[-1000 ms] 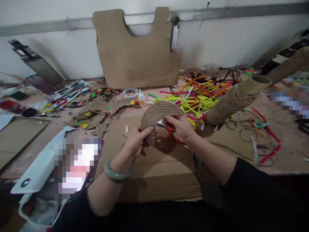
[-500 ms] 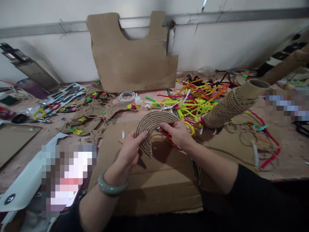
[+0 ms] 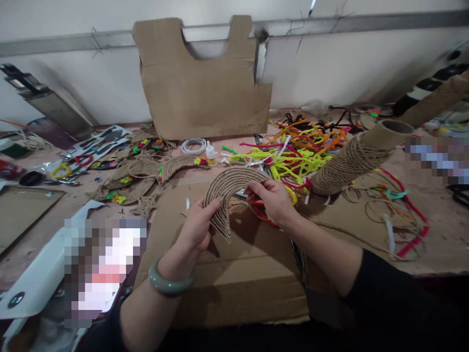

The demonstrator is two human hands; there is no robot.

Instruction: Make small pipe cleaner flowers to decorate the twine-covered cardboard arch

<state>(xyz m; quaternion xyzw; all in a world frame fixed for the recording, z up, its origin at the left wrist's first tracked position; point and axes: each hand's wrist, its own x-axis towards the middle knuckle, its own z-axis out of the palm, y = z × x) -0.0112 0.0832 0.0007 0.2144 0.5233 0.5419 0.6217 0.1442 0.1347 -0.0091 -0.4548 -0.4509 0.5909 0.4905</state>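
Between my hands is a crescent (image 3: 234, 183) covered in rows of brown twine, its pointed tip hanging down at the left. My left hand (image 3: 198, 222) grips its left side, thumb on top. On its right end my right hand (image 3: 273, 198) is closed, with thumb and fingertips pinching the edge. Scissors with red and yellow handles (image 3: 291, 194) lie beneath my right hand, partly hidden. Below everything spreads a flat cardboard sheet (image 3: 234, 293). A strand of twine (image 3: 337, 230) runs off to the right.
A twine-wrapped cardboard tube (image 3: 351, 161) stands tilted at the right, near a heap of coloured pipe cleaners (image 3: 300, 161). Left lie finished-looking twine shapes (image 3: 142, 178). A small glue bottle (image 3: 210, 154) and white coil (image 3: 193, 146) sit before a cut cardboard panel (image 3: 205, 98).
My right hand has shifted slightly along the right end of the crescent, its fingers a little higher. My left hand keeps its grip in nearly the same place.
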